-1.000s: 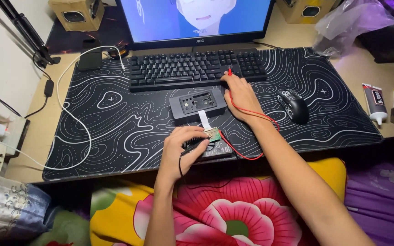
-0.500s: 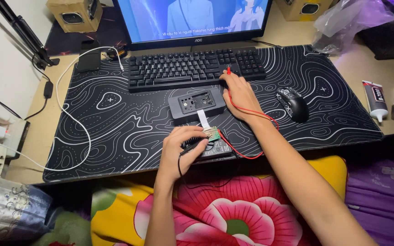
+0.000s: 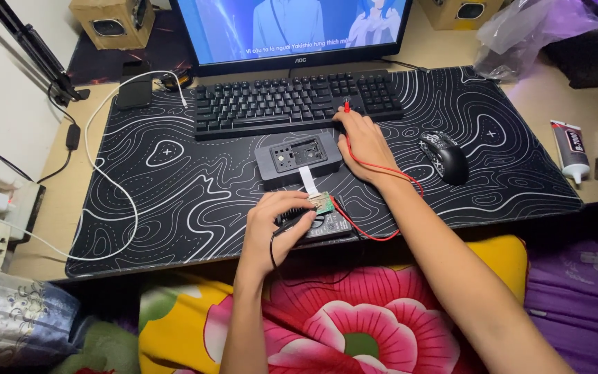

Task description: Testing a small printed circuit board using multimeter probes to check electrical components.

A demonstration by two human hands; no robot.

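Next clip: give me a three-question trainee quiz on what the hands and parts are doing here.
1. True or false: the right hand rests on the black computer mouse.
2. What does the left hand press on? A) small green circuit board B) white cable C) glue tube
3. What links the dark grey rectangular casing to the small green circuit board?

Key: 1 false, it lies at the black keyboard edge, holding a red probe. 2 A. 3 a white flat ribbon cable.

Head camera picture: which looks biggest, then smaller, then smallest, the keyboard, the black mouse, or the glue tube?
1. keyboard, by far the largest.
2. black mouse.
3. glue tube: looks about as long as the mouse but thinner, so this ranking is unsure.
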